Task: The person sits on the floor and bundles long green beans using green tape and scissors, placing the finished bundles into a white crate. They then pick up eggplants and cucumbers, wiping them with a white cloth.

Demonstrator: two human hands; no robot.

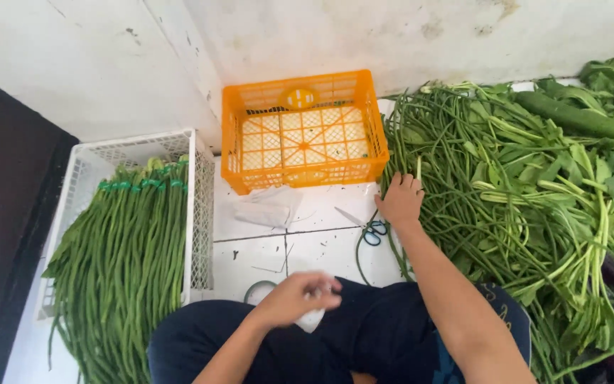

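two crates are counted, one orange crate and one white crate; one pair of scissors and two hands are seen.

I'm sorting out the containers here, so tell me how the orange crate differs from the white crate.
The orange crate looks empty, its lattice bottom showing; the white crate is filled with long beans banded together near their top ends. The orange crate stands against the wall beside the loose bean pile; the white crate lies further left, nearer the person's left hand. Both are open-topped plastic mesh crates on the tiled floor.
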